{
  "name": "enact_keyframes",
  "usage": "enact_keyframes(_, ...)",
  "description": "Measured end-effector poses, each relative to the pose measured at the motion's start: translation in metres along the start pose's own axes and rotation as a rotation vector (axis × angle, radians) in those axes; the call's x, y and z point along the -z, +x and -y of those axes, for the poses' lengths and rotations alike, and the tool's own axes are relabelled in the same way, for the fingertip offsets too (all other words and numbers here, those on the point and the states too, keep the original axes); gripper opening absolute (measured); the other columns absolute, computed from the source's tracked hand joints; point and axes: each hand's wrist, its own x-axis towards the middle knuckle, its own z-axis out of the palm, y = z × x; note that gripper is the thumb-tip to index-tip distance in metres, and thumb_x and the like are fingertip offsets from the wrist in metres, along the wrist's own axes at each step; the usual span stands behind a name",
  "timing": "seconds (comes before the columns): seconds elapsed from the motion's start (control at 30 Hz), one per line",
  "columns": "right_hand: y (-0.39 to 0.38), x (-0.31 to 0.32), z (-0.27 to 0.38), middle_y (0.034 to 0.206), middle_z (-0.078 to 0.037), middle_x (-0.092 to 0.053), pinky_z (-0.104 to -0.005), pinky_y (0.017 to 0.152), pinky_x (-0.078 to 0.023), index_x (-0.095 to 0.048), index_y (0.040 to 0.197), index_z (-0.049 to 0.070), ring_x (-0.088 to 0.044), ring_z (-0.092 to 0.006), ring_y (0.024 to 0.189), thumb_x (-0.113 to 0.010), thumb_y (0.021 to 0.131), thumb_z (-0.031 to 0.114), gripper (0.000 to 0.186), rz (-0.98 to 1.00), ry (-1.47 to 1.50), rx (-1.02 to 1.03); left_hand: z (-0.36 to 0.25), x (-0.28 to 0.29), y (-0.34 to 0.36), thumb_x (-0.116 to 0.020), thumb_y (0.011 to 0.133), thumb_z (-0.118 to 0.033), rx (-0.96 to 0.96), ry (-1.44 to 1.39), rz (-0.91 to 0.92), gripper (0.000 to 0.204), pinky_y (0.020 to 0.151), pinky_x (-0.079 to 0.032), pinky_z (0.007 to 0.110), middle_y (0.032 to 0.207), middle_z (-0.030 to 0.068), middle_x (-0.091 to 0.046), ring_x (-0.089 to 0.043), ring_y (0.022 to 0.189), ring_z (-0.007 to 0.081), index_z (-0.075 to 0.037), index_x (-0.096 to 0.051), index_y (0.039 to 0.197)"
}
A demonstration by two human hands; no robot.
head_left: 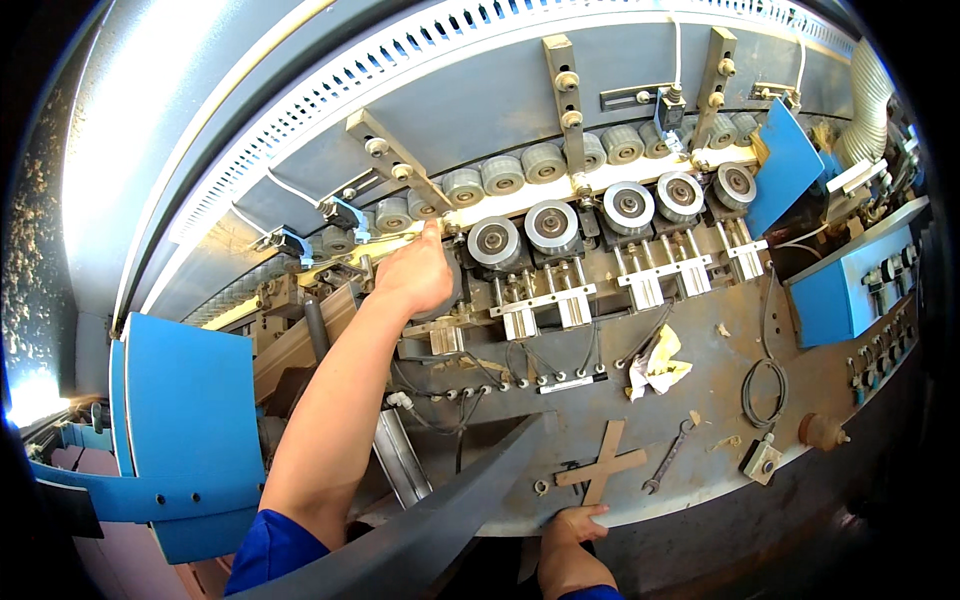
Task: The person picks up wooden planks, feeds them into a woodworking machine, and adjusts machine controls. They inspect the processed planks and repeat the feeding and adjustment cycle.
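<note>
My left hand [415,276] reaches over the machine with its index finger stretched out and the other fingers curled. That fingertip is at a pale yellow strip [515,203] running between two rows of rollers, beside a metal bracket [398,166]; whether it presses on the strip I cannot tell. Just right of the hand stands a pressure roller [494,243], first of several along the strip. My right hand [574,523] rests at the front edge of the metal table [690,400], thumb apart. Beside it lie crossed brown flat strips [602,463].
A wrench [668,457], a crumpled cloth [659,364], a marker [573,383] and a coiled cable [765,393] lie on the table. A dark grey bar [440,500] slants across the foreground. Blue housings stand at left [190,400] and right [825,300].
</note>
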Motion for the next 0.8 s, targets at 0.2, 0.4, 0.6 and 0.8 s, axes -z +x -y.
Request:
enact_keyframes(0.2, 0.014, -0.007, -0.01, 0.109, -0.03, -0.063, -0.0547, 0.087, -0.052, -0.049, 0.117, 0.0, -0.063, -0.0482, 0.097, -0.06, 0.091, 0.06, 0.067, -0.049, -0.057, -0.1, 0.006, 0.001, -0.038, -0.053, 0.087, -0.015, 0.004, -0.095, -0.257, 0.066, 0.106, -0.045, 0.046, 0.136, 0.0288, -0.057, -0.059, 0.122, 0.0424, -0.006, -0.041, 0.151)
enact_keyframes(0.4, 0.027, 0.007, -0.006, 0.126, -0.035, -0.054, -0.0528, 0.098, -0.045, -0.042, 0.127, -0.009, -0.055, -0.045, 0.121, -0.052, 0.102, 0.046, 0.061, 0.239, 0.105, -0.043, 0.01, -0.066, -0.214, -0.058, 0.102, -0.018, -0.2, -0.708, -0.765, 0.023, 0.061, -0.043, 0.021, 0.092, 0.0044, -0.065, -0.055, 0.07, 0.0075, -0.002, -0.064, 0.118)
enact_keyframes(0.6, 0.115, 0.095, -0.008, 0.088, -0.007, -0.055, -0.0345, 0.08, -0.049, -0.051, 0.102, 0.002, -0.055, -0.0197, 0.08, -0.07, 0.094, 0.025, 0.031, 0.551, -0.085, 0.473, 0.054, -0.143, -0.354, -0.056, 0.099, -0.007, -0.018, -0.667, -0.312, 0.038, 0.103, -0.043, 0.041, 0.126, 0.0154, -0.057, -0.055, 0.116, 0.026, 0.005, -0.048, 0.134)
enact_keyframes(0.8, 0.141, 0.089, 0.062, 0.084, -0.008, -0.061, -0.035, 0.072, -0.051, -0.058, 0.096, 0.003, -0.059, -0.0199, 0.072, -0.074, 0.09, 0.021, 0.025, 0.62, -0.083, 0.886, 0.015, -0.141, -0.354, -0.057, 0.095, -0.004, 0.307, -0.835, -0.305, 0.051, 0.101, -0.044, 0.038, 0.138, 0.0151, -0.049, -0.049, 0.126, 0.0254, 0.001, -0.041, 0.144)
